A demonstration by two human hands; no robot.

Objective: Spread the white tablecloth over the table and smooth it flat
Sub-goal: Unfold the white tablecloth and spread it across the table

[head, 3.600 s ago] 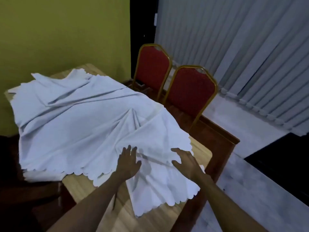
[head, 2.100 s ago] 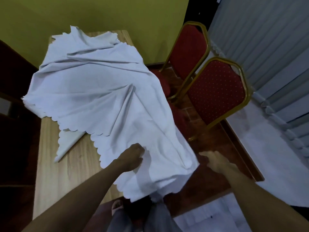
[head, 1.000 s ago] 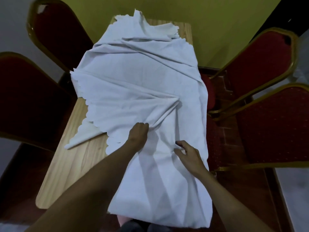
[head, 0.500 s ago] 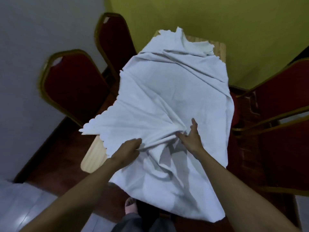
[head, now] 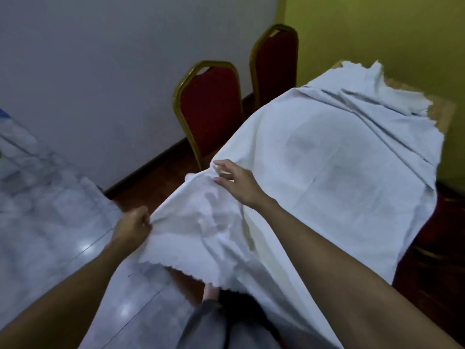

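Cloth [head: 339, 172] covers most of the table [head: 444, 114], creased at the far end, near edge hanging off; left hand [head: 133, 225] grips its scalloped corner in a fist; right hand [head: 237, 181], fingers loosely extended, touches a raised fold; chairs [head: 208, 117] stand just beside.

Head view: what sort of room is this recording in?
Likely a dining or function room: two red padded chairs with gold metal frames stand beside a wooden table draped in a white scalloped tablecloth.

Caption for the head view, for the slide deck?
Left hand grips the white tablecloth by its near edge, right hand on a raised fold; cloth bunched at the far end of the table.
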